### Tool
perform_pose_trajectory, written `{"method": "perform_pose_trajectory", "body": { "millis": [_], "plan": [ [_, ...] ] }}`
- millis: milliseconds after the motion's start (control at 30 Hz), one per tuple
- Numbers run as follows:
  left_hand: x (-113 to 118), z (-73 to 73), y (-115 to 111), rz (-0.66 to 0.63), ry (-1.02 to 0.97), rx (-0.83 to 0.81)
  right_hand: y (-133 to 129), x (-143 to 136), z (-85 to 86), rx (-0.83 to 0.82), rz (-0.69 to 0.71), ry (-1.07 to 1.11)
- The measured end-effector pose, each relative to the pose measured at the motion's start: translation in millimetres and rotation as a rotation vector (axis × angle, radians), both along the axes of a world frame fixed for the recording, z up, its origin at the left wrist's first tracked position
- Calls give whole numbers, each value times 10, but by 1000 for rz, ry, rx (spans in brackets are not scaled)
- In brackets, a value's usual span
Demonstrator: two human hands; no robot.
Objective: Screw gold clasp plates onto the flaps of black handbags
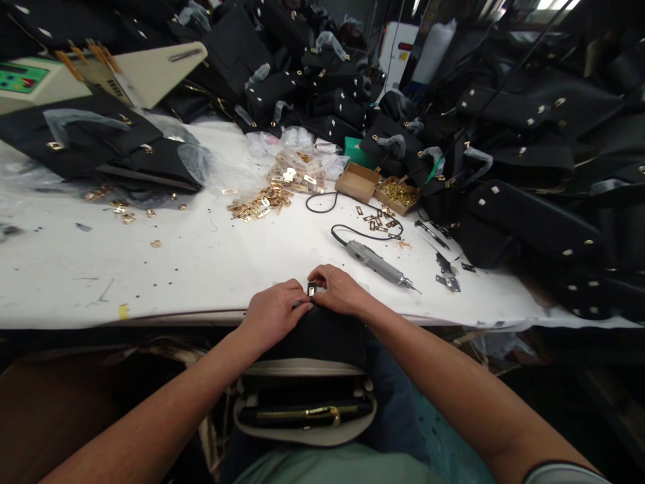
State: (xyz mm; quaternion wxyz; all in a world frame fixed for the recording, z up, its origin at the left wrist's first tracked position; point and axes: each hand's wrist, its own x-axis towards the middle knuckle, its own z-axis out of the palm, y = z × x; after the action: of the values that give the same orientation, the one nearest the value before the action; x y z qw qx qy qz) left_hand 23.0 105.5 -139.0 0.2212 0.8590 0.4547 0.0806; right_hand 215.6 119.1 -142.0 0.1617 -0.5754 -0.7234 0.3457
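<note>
An open black handbag [322, 339] with a pale lining and a gold zipper [317, 412] rests on my lap, its flap reaching up to the table edge. At the flap's end is a small black tab with a gold rectangular fitting [312, 291]. My left hand [272, 310] is closed on the flap's end beside the tab, thumb and fingers pressed together. From the other side my right hand [338, 290] pinches the tab, with thumb and forefinger curled around the fitting. The fingers partly hide the tab.
A grey electric screwdriver [377, 262] with a black cord lies right of my hands. Behind are gold fittings [262, 203], a box of small gold parts [398, 193] and an open cardboard box [357, 180]. Black bags [534, 218] crowd the back and right. A cream machine [166, 70] stands back left.
</note>
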Motion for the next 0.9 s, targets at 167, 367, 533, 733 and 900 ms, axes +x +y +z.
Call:
{"method": "perform_pose_trajectory", "body": {
  "millis": [167,367,533,733,900],
  "plan": [
    [-4,2,8,-5,4,9,35,-34,-11,-25,-4,-62],
    [19,-12,-16,84,-40,-22,30,7,-12,-17,1,-6],
    [41,-33,-7,125,-27,-54,33,22,5,-69,0,26],
    [44,-53,-1,146,-30,-64,23,-44,19,-29,-44,-44],
    [36,-61,-12,153,-22,-48,31,4,64,-105,-47,46]
  ]
}}
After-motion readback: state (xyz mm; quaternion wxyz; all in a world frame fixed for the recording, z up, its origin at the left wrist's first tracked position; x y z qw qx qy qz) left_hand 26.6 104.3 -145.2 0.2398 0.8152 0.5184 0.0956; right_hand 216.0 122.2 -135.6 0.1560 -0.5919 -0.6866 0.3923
